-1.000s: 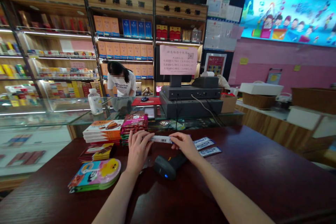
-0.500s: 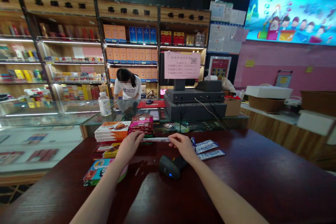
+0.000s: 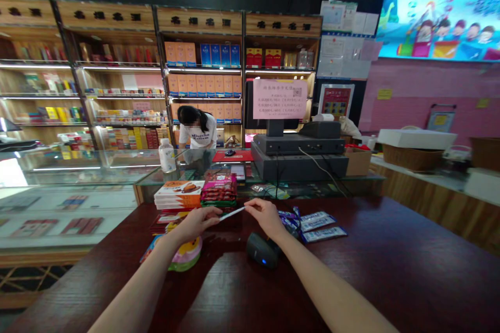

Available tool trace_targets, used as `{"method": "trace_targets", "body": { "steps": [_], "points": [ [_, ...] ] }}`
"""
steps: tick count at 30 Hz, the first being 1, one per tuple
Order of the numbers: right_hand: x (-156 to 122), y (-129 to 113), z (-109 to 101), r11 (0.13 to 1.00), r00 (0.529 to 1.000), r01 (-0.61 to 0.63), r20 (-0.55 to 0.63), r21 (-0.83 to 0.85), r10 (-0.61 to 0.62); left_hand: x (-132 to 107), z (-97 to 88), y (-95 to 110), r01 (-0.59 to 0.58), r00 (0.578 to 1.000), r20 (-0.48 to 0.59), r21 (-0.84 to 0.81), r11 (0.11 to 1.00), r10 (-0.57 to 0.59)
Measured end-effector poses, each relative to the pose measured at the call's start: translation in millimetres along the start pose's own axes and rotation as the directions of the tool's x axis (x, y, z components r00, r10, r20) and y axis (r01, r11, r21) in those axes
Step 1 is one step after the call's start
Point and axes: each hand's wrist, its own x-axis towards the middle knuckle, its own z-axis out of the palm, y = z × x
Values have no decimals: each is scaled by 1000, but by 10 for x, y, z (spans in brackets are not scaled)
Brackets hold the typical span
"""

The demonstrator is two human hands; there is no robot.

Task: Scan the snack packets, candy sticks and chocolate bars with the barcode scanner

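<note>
Two-handed pinch on a thin white strip packet [image 3: 232, 213], fingers closed on its ends; it now slants up to the right, level earlier. Left hand [image 3: 196, 225] is just beside stacked snack boxes [image 3: 178, 195], right hand [image 3: 267, 218] above a barcode scanner [image 3: 261, 251]. Strip's print looks too small to read.

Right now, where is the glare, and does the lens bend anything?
Head view: glare lies on the glass display counter at left; the wide lens curves the wooden shelves near the edge and stretches the left forearm and right forearm.
</note>
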Motion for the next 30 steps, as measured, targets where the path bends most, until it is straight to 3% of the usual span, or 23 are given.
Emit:
{"method": "trace_targets", "body": {
  "steps": [3, 10, 16, 24, 30],
  "points": [
    [11, 8, 14, 1000, 999, 7, 37, -7, -6, 7, -26, -25, 12, 1000, 27, 23, 1000, -13],
    [48, 147, 43, 985, 968, 36, 251, -168, 7, 79, -26, -70, 4, 999, -38, 363, 932, 11],
    [95, 200, 77, 917, 933, 108, 357, -384, 40, 77, 39, -166, 120, 992, -82, 393, 912, -96],
    [207, 354, 201, 906, 894, 120, 442, -405, 79, -30, 57, -111, 144, 989, -36, 465, 874, -144],
    [201, 374, 157, 928, 827, 160, 559, -338, 61, -45, 82, -249, 157, 984, -11, 521, 839, -178]
  ]
}}
